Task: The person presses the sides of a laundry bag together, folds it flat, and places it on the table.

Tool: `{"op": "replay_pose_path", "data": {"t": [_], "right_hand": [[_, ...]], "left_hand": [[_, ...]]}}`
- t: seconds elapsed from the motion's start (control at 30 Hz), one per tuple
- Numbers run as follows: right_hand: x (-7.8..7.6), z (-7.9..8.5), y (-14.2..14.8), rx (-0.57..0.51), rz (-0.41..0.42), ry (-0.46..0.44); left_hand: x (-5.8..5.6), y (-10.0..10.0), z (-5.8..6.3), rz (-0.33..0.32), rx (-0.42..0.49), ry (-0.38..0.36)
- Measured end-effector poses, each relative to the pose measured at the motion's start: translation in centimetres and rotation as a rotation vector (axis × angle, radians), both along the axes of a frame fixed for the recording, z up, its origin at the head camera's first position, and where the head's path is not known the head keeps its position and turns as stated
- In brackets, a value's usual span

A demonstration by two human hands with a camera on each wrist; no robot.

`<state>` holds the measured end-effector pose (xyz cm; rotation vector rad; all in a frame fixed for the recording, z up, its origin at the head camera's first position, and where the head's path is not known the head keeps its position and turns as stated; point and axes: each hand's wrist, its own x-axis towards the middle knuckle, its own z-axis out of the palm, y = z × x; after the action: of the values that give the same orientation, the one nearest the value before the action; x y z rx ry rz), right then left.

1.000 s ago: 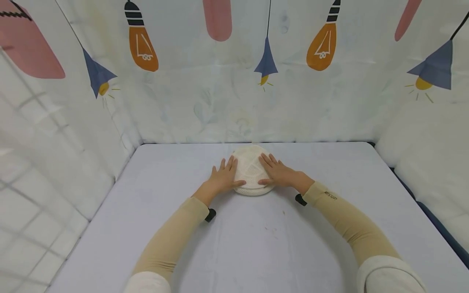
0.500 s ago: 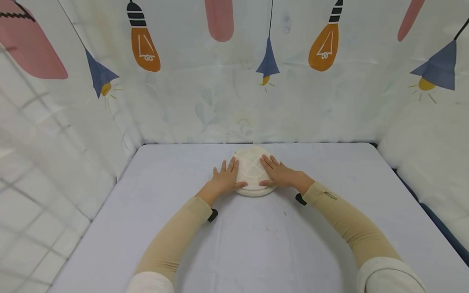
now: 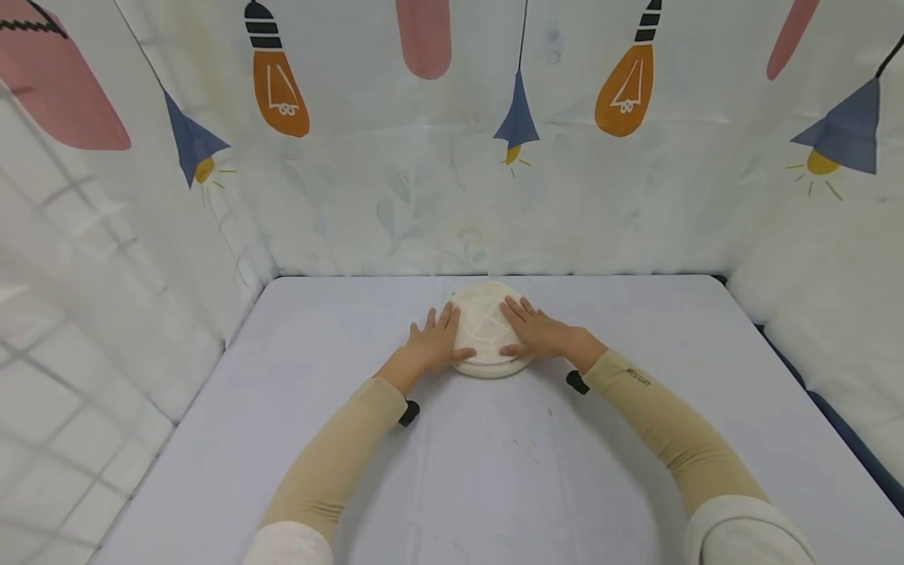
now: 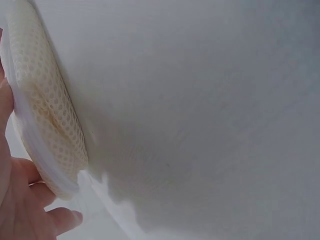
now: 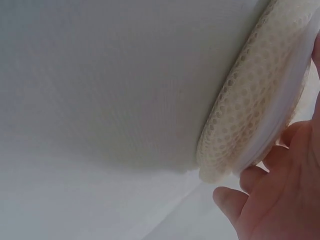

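Note:
A round, domed cream mesh pouch (image 3: pixel 486 329) lies near the far edge of the table. In both wrist views its side shows honeycomb mesh (image 4: pixel 50 100) and a smooth white band (image 5: pixel 280 107). My left hand (image 3: pixel 432 342) rests against its left side, fingers straight and spread, thumb on the front. On the opposite side, my right hand (image 3: pixel 540 333) lies with its fingers extended over the pouch's top right and its thumb toward the front. The underside of the pouch is hidden.
A white cloth covers the table (image 3: pixel 487 471), with a few small brownish marks (image 3: pixel 526 447) in front of the pouch. White curtains (image 3: pixel 452 196) printed with lamps and bulbs enclose the back and sides. Black wrist cameras (image 3: pixel 409 413) sit under both wrists.

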<state>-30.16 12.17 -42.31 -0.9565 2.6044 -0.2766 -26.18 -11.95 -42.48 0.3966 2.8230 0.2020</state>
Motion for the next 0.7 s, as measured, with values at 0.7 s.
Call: {"op": "replay_pose_path", "data": {"t": [0.7], "right_hand": [[-1.7, 0.7, -0.1, 0.000, 0.079, 0.061]], "left_hand": [[-0.8, -0.4, 0.1, -0.061, 0.074, 0.035]]}}
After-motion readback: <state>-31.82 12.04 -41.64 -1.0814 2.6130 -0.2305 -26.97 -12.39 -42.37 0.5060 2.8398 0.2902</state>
